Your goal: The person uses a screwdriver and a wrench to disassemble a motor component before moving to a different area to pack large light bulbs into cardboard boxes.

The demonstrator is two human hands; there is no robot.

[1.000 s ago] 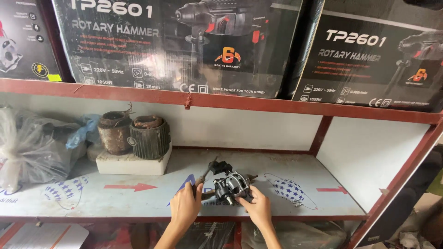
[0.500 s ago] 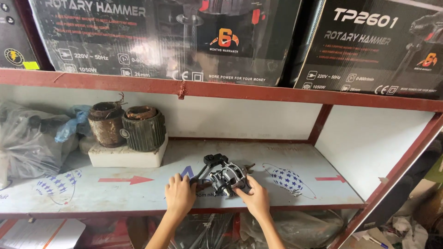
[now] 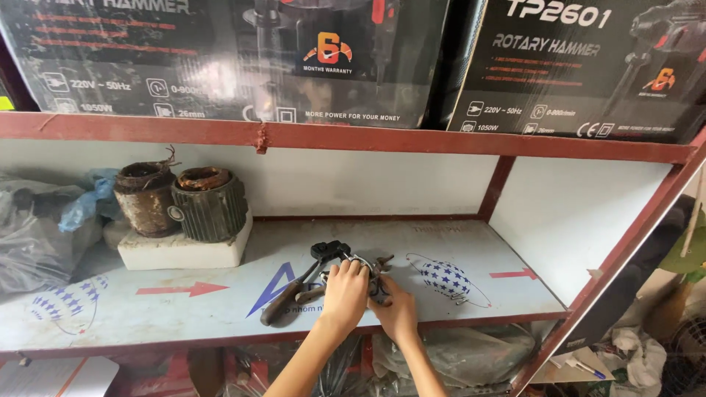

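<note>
Both hands are closed over a small dark metal assembly (image 3: 371,273) lying on the shelf (image 3: 515,294) close to its front edge, about midway along; the left hand (image 3: 346,290) covers its left part, the right hand (image 3: 397,312) its right and near side. A dark-handled tool (image 3: 290,292) lies touching or just beside the left hand, its long axis running from the assembly toward the front-left of the shelf, so the left hand is nearer it.

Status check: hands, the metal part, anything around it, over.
Left hand and right hand both on the metal part, on the shelf. Dark-handled tool lies touching its left side. Two old motor windings back left, apart.
</note>
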